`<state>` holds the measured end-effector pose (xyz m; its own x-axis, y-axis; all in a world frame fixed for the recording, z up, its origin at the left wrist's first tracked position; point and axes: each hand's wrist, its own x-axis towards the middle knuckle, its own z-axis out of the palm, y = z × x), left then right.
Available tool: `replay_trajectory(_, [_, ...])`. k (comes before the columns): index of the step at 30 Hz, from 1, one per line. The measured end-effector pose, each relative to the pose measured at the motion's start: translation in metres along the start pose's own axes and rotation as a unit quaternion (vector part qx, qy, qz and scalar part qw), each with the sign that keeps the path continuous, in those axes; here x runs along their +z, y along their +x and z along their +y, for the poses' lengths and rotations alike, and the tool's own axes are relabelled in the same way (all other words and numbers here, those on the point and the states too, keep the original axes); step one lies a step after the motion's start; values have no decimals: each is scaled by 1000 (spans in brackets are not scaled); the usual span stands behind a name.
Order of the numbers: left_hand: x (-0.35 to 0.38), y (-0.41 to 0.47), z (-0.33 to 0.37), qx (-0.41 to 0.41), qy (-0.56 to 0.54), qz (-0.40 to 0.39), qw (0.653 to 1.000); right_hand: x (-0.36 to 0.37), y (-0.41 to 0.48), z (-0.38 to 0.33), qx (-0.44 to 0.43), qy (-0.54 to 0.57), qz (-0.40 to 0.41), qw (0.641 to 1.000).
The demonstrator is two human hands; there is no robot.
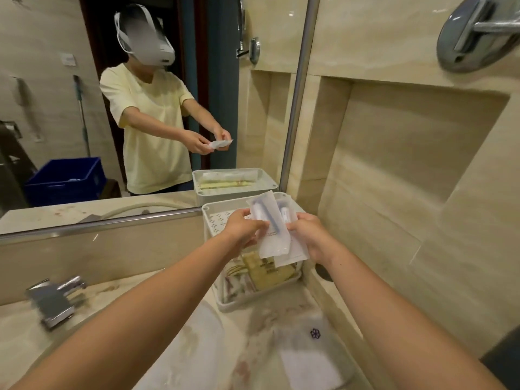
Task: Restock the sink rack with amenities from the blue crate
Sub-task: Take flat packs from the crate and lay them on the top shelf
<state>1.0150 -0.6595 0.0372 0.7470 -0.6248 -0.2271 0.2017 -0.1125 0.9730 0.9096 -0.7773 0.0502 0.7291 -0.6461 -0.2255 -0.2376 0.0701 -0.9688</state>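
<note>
a white folded towel with a small purple flower mark is lying nearest the viewer on the marble desk, in front of the sink rack. a chrome faucet is sitting on the desk well to the left of the rack. two bare forearms are reaching forward over the desk toward the rack. the rack is a white two-level plastic stand in the corner against the tiled wall; its lower level is holding tan and brown packets, and its perforated upper level is showing beside the hands. just above the rack, the left hand and the right hand are holding clear plastic amenity packets between them; one packet is showing a blue-handled item inside. the fingers of both hands are pinching the edges of the packets, left hand on the left side, right hand on the right. behind the rack, a mirror is reflecting a person in a pale yellow shirt with a headset, holding the packets. the blue crate is appearing only in the reflection, far to the left of the rack.
</note>
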Motion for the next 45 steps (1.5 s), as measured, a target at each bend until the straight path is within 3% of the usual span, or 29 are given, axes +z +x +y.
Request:
replay_trajectory(14, [61,148,16,-12,63,45,997,-50,170,-26,33,-61,-9,998])
replay_trajectory(19, [73,181,3,-28,139,62,988,-55,196,-21,12,-145,-11,989])
replay_trajectory(24, [86,192,-11,-20,253,81,964,-54,211,1,-51,-288,36,956])
replay_trajectory(27, [88,196,-18,-25,303,69,950,-53,208,7,-99,-390,63,913])
replay_trajectory(31, [89,193,-18,-21,426,85,901,-56,207,13,-88,-487,52,868])
replay_trajectory(34, [87,192,-19,-12,444,76,893,-57,202,10,-82,-527,43,845])
replay_trajectory(40, [84,183,-25,11,418,45,907,-58,193,9,-86,-533,47,840])
replay_trajectory(45, [76,170,-21,45,439,48,896,-54,183,4,-157,-517,63,839])
